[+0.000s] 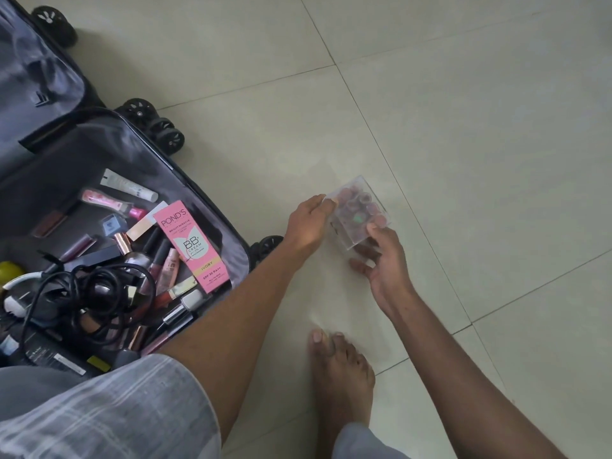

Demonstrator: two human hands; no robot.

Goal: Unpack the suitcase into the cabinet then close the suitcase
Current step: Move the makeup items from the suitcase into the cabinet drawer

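We grip the clear box [359,215] of small jars between both hands, left hand [306,226] on its near-left edge, right hand [384,260] beneath, over the floor right of the open suitcase [215,207].

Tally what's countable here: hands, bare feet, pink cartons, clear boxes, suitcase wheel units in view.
Hands: 2, left hand and right hand, both holding the clear box
Bare feet: 1
Pink cartons: 1, in the suitcase
Clear boxes: 1
Wheel units: 4
Total: 9
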